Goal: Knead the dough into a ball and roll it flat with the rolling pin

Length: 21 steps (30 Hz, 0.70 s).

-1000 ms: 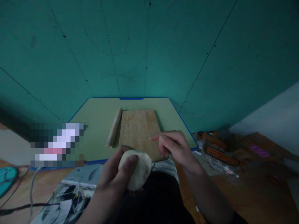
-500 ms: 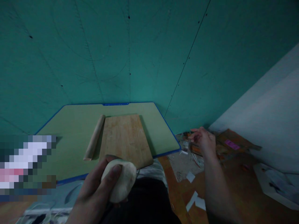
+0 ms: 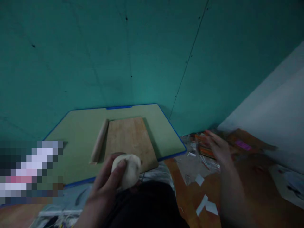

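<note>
A pale, rounded lump of dough (image 3: 130,171) is gripped in my left hand (image 3: 108,180), the thumb pressed on its top. It is held just over the near edge of a wooden cutting board (image 3: 129,136). Left of the board, a wooden rolling pin (image 3: 99,141) lies lengthwise on the tabletop. Off to the right, past the table's edge, my right hand (image 3: 218,145) hangs in the air above the littered floor. Its fingers are stretched out and slightly blurred, and it holds nothing I can see.
The low table (image 3: 78,136) has a pale top with a blue rim and stands against a green wall (image 3: 99,57). A pixelated patch covers its left side. Plastic wrapping, paper scraps (image 3: 211,207) and flattened cardboard (image 3: 239,142) lie on the floor at right.
My right hand has moved slightly right and its bent fingers have straightened. My left hand, still gripping the dough, appears a little higher and further right. The whole view has shifted slightly.
</note>
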### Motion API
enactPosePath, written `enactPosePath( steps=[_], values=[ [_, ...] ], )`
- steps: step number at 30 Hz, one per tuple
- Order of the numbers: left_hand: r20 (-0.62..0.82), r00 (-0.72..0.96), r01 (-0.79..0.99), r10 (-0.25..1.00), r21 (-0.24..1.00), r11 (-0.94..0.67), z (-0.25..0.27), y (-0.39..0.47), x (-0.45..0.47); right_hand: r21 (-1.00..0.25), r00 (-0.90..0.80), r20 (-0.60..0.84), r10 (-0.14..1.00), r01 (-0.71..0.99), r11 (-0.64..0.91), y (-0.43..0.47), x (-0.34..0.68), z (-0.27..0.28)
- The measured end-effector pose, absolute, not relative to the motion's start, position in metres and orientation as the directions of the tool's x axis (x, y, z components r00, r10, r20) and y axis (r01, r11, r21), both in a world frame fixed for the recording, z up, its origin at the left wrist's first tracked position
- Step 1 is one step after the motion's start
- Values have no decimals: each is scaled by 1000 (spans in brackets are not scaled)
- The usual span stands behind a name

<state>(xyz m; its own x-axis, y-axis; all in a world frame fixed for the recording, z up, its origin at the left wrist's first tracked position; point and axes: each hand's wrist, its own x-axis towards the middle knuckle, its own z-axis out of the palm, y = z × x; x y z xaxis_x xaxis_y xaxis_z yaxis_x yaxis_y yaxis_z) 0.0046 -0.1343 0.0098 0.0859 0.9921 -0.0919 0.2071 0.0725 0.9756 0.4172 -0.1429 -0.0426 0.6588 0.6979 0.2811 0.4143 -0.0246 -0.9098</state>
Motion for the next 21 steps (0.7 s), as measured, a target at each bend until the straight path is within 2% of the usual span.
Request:
enactPosePath(
  steps=[3,5,7,9,12,14,18,21],
  values=[
    [-196,144,-186,970,957,221,16,-128,21,-849,549,326,769,528,-17,-141,391,-40],
    [-218,210,-316,953,907,277,17,-127,27,-822,413,360,836,565,75,-139,354,-27],
    [-221,246,-318,944,901,294,17,-127,28,-770,166,432,887,580,266,-136,311,-8],
    [-207,250,-277,946,921,274,18,-129,27,-762,-97,395,913,521,385,-130,270,10],
    [-182,252,-278,950,927,252,20,-129,26,-830,-373,266,889,380,408,-122,226,22],
    [-188,255,-306,949,915,264,20,-128,26,-883,-436,223,872,289,370,-118,207,19],
    [-191,213,-349,958,901,258,13,-124,24,-938,-378,276,884,96,334,-113,187,5],
    [-172,159,-285,972,935,212,1,-122,22,-909,-351,354,867,90,407,-111,181,-2]
  ],
)
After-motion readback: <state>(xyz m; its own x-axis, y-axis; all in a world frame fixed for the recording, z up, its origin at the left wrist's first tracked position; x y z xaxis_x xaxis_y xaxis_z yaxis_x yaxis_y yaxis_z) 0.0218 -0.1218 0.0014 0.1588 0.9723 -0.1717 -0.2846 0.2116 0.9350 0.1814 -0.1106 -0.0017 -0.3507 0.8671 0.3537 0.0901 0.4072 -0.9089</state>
